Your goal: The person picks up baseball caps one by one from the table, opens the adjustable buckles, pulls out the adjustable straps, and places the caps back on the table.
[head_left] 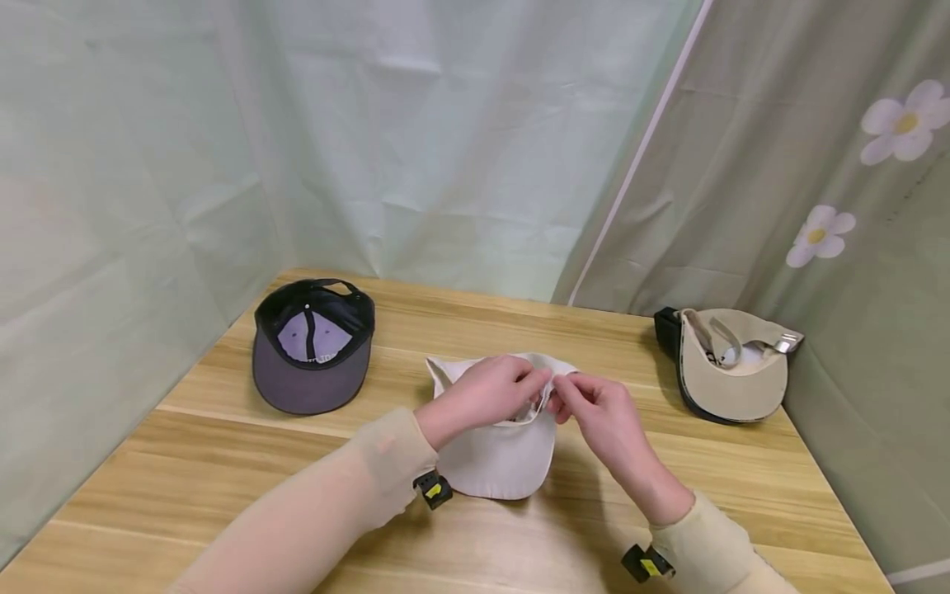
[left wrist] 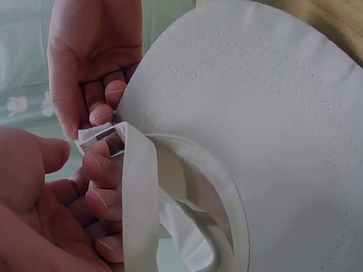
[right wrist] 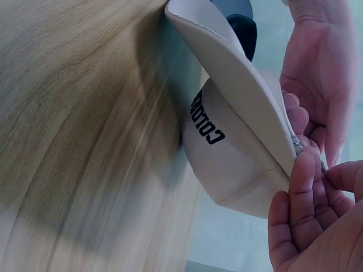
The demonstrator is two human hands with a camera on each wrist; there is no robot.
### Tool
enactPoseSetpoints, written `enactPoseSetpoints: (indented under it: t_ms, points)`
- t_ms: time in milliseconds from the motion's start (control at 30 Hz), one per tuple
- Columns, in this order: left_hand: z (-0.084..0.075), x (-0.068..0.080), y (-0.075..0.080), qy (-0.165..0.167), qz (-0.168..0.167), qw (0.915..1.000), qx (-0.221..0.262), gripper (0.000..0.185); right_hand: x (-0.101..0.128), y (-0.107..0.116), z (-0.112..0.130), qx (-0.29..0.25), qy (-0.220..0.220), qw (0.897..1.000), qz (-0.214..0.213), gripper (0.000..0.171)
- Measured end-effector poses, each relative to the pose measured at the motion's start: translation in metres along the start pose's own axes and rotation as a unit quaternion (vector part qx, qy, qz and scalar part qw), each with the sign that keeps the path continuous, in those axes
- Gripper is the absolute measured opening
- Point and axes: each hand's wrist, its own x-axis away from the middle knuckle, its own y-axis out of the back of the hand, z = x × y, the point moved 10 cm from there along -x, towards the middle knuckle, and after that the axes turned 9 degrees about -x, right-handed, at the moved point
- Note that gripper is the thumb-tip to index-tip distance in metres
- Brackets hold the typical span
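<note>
A cream baseball cap [head_left: 490, 466] lies upside down at the middle of the wooden table, its brim towards me. Dark lettering [right wrist: 207, 122] shows on its front in the right wrist view. My left hand [head_left: 490, 388] holds the cap's back strap [left wrist: 140, 198], fingers curled behind it near a small metal buckle [left wrist: 105, 135]. On the other side of that buckle, my right hand [head_left: 612, 412] pinches the strap end between thumb and fingers. The fingertips of both hands meet close together there.
An upturned dark cap [head_left: 312, 388] with a lilac inside lies at the table's left. Towards the right edge sits a beige cap [head_left: 742, 392] with a metal clasp, beside something black [head_left: 667, 332]. Pale curtains [head_left: 460, 165] hang behind and along the sides.
</note>
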Motion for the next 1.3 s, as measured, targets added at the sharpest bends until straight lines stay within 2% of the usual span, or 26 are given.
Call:
enactPoseSetpoints:
  t_ms: [500, 733, 900, 1300]
  points:
    - [-0.001, -0.001, 0.0, -0.01, -0.002, 1.0, -0.002, 0.044, 0.002, -0.002, 0.003, -0.011, 0.025, 1.0, 0.015, 0.032]
    - [-0.003, 0.0, 0.006, -0.018, -0.02, 0.9991, -0.033, 0.028, 0.001, -0.002, 0.001, -0.016, 0.018, 1.0, 0.011, 0.032]
    - [-0.001, 0.002, 0.009, -0.02, -0.023, 0.9988, -0.037, 0.017, 0.0, -0.002, -0.001, -0.011, 0.015, 1.0, 0.007, 0.031]
    - [-0.001, 0.005, 0.015, -0.025, -0.06, 0.9957, -0.067, 0.015, -0.005, 0.002, -0.005, -0.011, 0.002, 1.0, -0.009, 0.03]
